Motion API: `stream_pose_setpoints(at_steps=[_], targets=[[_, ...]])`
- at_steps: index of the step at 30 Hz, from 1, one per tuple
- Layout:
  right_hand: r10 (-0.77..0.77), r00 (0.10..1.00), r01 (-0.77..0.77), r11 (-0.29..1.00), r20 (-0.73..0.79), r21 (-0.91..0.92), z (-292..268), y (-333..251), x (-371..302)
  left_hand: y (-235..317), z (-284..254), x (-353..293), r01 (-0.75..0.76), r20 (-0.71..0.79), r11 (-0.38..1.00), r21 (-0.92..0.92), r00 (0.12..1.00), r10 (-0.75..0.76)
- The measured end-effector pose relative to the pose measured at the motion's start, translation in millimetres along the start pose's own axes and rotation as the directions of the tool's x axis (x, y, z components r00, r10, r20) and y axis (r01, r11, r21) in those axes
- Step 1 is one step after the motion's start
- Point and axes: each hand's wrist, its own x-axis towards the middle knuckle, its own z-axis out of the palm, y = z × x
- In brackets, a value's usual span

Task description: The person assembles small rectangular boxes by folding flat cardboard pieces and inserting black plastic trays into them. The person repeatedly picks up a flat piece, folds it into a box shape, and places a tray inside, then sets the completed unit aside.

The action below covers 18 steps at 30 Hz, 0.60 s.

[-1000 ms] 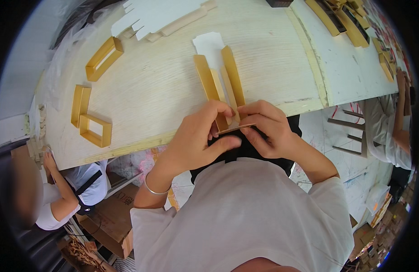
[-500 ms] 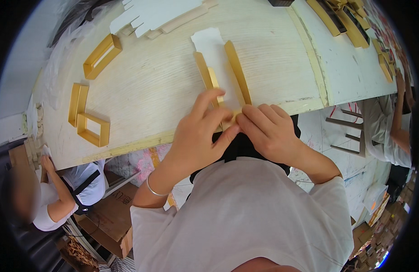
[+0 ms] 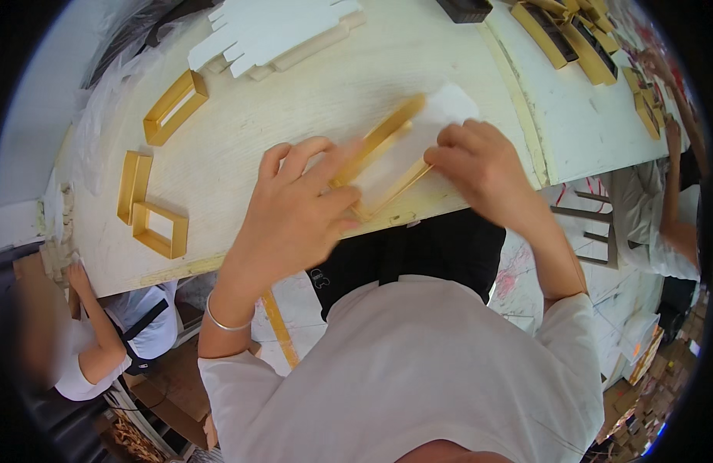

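Observation:
A partly folded cardboard box [image 3: 380,143], gold on its raised side walls and white on the flat panel between them, lies slanted on the table near its front edge. My right hand [image 3: 484,170] pinches the top of the right-hand gold wall between thumb and fingers. At the near left corner, the left gold wall passes between the thumb and fingers of my left hand [image 3: 291,212], whose other fingers are spread; motion blurs the fingertips. The white end of the panel [image 3: 449,104] extends beyond the walls, away from me.
Three gold frames [image 3: 175,108] stand on the left of the table [image 3: 248,170]. White flat blanks [image 3: 275,31] are stacked at the back. Gold boxes with dark contents [image 3: 545,35] lie at the back right, near a black box [image 3: 464,9]. People work at both sides.
The box has turned clockwise, its far end swinging right. My right hand has left the near end and moved up along the right wall; my left hand has shifted left.

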Motion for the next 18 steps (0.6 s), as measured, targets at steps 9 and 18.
stream_pose_setpoints(at_steps=[9,18], targets=[[0.071,0.997,-0.071,0.984,0.005,0.163,-31,-42,7,0,23,-26,0.125,0.037,0.992,0.020,0.991,-0.125],[-0.337,0.936,0.305,0.919,0.098,0.250,4,-7,7,0,32,-25,0.056,0.019,0.943,-0.329,0.998,-0.053]])
